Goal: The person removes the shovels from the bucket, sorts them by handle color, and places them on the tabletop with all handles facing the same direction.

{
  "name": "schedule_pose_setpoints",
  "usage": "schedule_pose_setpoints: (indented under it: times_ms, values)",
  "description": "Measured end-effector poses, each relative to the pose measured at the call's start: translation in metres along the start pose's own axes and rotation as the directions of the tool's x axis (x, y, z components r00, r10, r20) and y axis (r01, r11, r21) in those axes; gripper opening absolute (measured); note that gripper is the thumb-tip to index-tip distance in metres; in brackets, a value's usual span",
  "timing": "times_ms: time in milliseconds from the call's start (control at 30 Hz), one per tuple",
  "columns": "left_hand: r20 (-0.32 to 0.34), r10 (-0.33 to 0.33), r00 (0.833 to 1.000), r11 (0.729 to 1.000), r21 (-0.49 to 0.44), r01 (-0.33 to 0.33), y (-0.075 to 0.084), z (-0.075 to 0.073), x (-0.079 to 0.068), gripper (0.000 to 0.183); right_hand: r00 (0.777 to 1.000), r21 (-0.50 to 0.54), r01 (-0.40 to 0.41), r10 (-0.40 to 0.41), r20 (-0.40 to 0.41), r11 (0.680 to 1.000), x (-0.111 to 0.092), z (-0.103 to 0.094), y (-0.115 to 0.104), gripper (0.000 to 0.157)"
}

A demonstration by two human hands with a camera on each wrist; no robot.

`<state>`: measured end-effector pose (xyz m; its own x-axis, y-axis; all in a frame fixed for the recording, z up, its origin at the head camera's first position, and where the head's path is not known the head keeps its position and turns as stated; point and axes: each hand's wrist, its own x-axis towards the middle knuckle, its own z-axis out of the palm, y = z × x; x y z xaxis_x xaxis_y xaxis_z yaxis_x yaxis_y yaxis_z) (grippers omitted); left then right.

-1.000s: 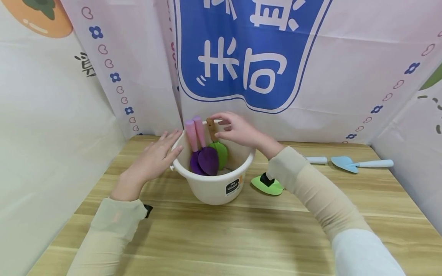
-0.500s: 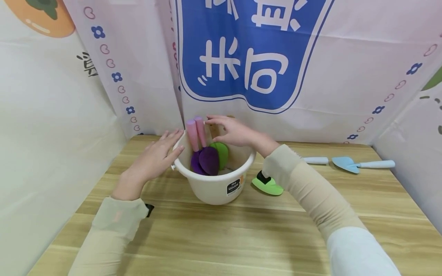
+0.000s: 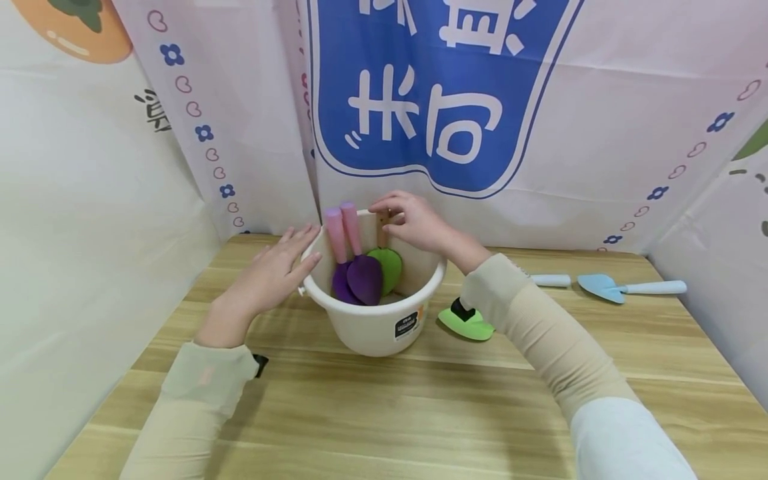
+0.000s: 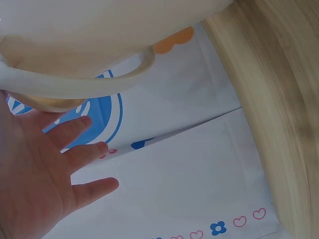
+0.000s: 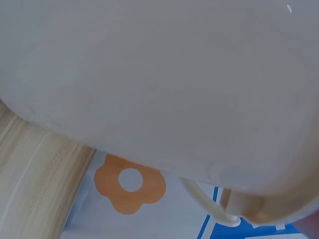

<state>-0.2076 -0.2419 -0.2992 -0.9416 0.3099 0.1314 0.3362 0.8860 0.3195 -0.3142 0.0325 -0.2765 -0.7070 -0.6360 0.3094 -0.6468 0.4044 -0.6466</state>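
A white bucket point(image 3: 354, 333) stands on the table with several trowels in it. Two have pink handles and purple blades point(image 3: 365, 280), leaning at the left. Behind them a green-bladed trowel point(image 3: 390, 270) leans on the back wall, its wooden handle upright. My right hand point(image 3: 417, 223) holds the top of this handle between curled fingers and thumb. On the bucket's left rim rests my left hand point(image 3: 273, 273), fingers straight; the left wrist view shows these fingers point(image 4: 82, 154) spread below the bucket's white bail point(image 4: 75, 84). In the right wrist view the bucket wall hides most of the hand.
Right of the bucket lies a green trowel blade point(image 3: 465, 325), partly under my right sleeve. Farther right are a light-blue trowel point(image 3: 606, 287) and another pale handle point(image 3: 552, 280). A printed curtain point(image 3: 258, 120) hangs close behind the bucket.
My right hand first reached left over the wooden handle, then moved back right. The green trowel in the bucket has shifted right, away from the purple ones. My left hand has stayed on the rim.
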Motion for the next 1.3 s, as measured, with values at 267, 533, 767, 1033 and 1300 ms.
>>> schedule_pose_setpoints:
  times_ms: [267, 533, 767, 1033, 1300]
  values:
    - [-0.001, 0.005, 1.000, 1.000, -0.005, -0.005, -0.001, 0.002, 0.000, 0.067, 1.000, -0.030, 0.000, -0.001, -0.025, 1.000, -0.002, -0.001, 0.003, 0.032]
    - [0.001, 0.006, 1.000, 1.000, -0.005, -0.006, -0.001, 0.001, 0.000, 0.066, 1.000, 0.010, -0.026, 0.026, -0.007, 1.000, -0.005, -0.004, 0.005, 0.031]
    - [0.005, 0.005, 1.000, 1.000, -0.006, -0.005, 0.000, 0.001, 0.000, 0.066, 1.000, -0.018, -0.014, 0.014, -0.024, 1.000, -0.009, -0.007, 0.004, 0.030]
    - [0.001, 0.011, 1.000, 1.000, 0.000, -0.011, -0.001, 0.001, 0.000, 0.066, 0.994, -0.060, 0.067, -0.072, -0.077, 0.996, -0.017, -0.012, 0.002, 0.030]
    - [0.005, 0.010, 1.000, 1.000, 0.000, -0.010, 0.000, 0.001, 0.001, 0.066, 0.968, -0.097, 0.159, -0.174, -0.178, 0.983, -0.030, -0.018, 0.000, 0.027]
